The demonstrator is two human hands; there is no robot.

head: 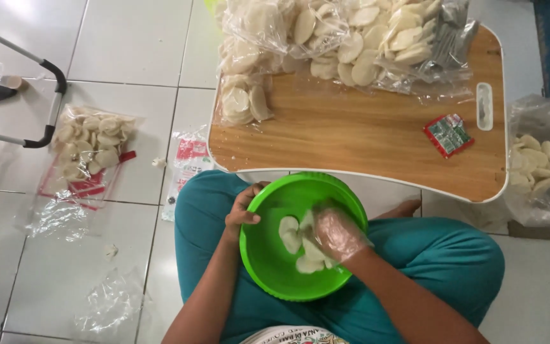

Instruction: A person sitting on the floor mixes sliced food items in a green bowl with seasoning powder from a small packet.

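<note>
We seem to be in a home used for small-scale snack packing. We sit cross-legged on a white tiled floor (pixel 128 44) before a low wooden table (pixel 351 137) heaped with bagged crackers (pixel 351 38). More filled bags (pixel 90 143) and empty wrappers (pixel 106 309) lie around us.

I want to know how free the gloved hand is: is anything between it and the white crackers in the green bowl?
Nothing visible. The right hand, in a thin clear glove, lies directly on the white crackers inside the green bowl. The left hand grips the bowl's rim, off to the side.
</note>
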